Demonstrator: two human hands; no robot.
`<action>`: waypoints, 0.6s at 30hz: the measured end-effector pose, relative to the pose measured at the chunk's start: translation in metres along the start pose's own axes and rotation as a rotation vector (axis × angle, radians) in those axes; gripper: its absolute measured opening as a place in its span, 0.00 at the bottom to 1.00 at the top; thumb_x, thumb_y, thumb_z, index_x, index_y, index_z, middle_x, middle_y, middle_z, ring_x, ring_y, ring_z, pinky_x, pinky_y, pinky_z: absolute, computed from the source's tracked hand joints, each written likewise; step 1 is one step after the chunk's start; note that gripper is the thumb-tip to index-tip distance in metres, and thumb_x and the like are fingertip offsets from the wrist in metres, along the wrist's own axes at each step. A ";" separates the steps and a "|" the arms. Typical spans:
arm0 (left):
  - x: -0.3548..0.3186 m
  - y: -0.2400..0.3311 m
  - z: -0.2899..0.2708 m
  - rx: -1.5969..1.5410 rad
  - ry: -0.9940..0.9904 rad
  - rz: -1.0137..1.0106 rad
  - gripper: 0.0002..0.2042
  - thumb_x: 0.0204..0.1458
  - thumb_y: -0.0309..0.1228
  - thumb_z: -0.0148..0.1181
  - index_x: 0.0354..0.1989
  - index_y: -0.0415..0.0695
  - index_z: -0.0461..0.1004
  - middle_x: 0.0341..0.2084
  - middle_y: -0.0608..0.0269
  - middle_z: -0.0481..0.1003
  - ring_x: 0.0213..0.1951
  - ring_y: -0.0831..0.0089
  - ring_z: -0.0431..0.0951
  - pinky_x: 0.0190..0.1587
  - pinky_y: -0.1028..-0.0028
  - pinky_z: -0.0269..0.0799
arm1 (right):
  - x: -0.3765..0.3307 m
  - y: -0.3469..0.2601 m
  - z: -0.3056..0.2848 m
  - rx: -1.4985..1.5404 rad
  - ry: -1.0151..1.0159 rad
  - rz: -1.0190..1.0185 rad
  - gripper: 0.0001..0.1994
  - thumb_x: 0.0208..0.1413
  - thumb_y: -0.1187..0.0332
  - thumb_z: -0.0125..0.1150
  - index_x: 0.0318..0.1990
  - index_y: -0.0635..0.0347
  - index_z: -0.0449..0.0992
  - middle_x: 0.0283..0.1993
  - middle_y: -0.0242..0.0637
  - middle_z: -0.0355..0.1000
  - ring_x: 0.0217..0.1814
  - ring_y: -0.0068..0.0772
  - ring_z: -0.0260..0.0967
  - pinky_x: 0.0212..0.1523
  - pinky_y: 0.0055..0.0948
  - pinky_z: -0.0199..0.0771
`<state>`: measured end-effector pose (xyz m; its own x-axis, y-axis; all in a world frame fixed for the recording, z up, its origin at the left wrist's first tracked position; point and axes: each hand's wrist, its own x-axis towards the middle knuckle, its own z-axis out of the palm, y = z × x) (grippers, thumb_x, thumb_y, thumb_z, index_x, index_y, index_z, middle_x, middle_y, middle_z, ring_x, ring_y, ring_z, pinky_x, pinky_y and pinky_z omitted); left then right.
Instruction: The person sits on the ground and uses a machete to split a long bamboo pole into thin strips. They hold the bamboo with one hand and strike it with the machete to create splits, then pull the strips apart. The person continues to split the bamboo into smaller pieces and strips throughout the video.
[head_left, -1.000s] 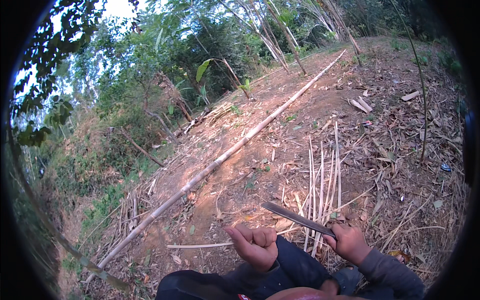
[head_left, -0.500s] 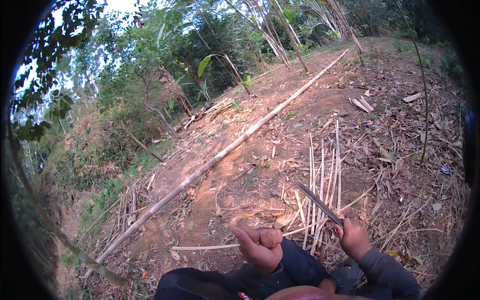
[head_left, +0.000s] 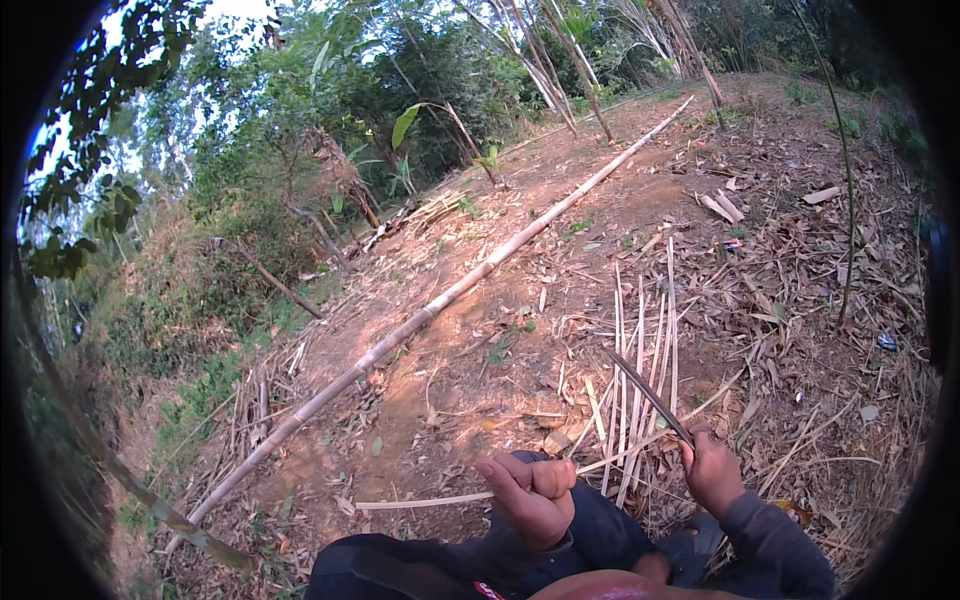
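Observation:
My left hand (head_left: 532, 497) is closed around a thin pale bamboo strip (head_left: 425, 502), in front of my bent knees. One end of the strip sticks out to the left. On the other side it reaches toward the blade and crosses over other strips. My right hand (head_left: 714, 474) grips the handle of a long dark-bladed machete (head_left: 650, 396), whose tip points up and to the left. Its handle is mostly hidden by my fingers. Beyond the blade, several split bamboo strips (head_left: 641, 375) lie side by side on the ground.
A long bamboo pole (head_left: 425, 314) runs diagonally across the dirt slope. Dry leaves (head_left: 790, 300) cover the right side. Short split pieces (head_left: 722, 206) lie farther up, and a pile of bamboo pieces (head_left: 437, 208) sits beyond the pole. A thin stem (head_left: 848, 230) rises at right.
My left hand has shifted slightly to the right with the bamboo strip. The machete has moved a little right, and its blade now looks narrower and points up more steeply.

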<state>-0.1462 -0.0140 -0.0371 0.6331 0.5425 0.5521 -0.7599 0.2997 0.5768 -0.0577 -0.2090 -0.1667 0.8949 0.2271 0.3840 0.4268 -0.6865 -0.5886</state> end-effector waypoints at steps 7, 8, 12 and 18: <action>0.000 0.003 0.003 0.066 0.011 0.013 0.26 0.66 0.57 0.32 0.19 0.54 0.48 0.05 0.74 0.40 0.09 0.80 0.36 0.14 0.72 0.34 | -0.013 -0.019 -0.008 -0.073 0.028 -0.170 0.17 0.59 0.55 0.59 0.31 0.60 0.68 0.22 0.47 0.70 0.20 0.52 0.71 0.20 0.45 0.70; -0.001 -0.002 0.001 0.053 0.010 -0.007 0.26 0.66 0.57 0.32 0.19 0.54 0.48 0.05 0.75 0.40 0.09 0.80 0.36 0.14 0.72 0.34 | -0.013 -0.021 -0.010 -0.075 0.026 -0.249 0.17 0.58 0.54 0.60 0.31 0.60 0.68 0.22 0.47 0.70 0.20 0.51 0.71 0.21 0.45 0.71; -0.004 0.005 0.000 0.047 -0.025 0.022 0.26 0.66 0.57 0.32 0.20 0.54 0.48 0.05 0.75 0.40 0.09 0.81 0.36 0.14 0.72 0.34 | -0.002 -0.024 -0.008 -0.023 0.053 -0.374 0.17 0.58 0.53 0.59 0.32 0.59 0.68 0.23 0.46 0.69 0.22 0.51 0.71 0.23 0.45 0.71; -0.010 -0.005 0.000 0.041 -0.052 -0.016 0.25 0.67 0.56 0.32 0.20 0.54 0.48 0.06 0.74 0.40 0.10 0.81 0.36 0.14 0.72 0.35 | -0.007 0.040 0.013 -0.143 0.006 0.219 0.18 0.65 0.55 0.50 0.32 0.63 0.69 0.24 0.53 0.72 0.25 0.59 0.71 0.26 0.52 0.70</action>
<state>-0.1488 -0.0207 -0.0454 0.6525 0.4962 0.5727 -0.7438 0.2750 0.6092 -0.0451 -0.2291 -0.2020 0.9631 0.0587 0.2628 0.1999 -0.8097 -0.5517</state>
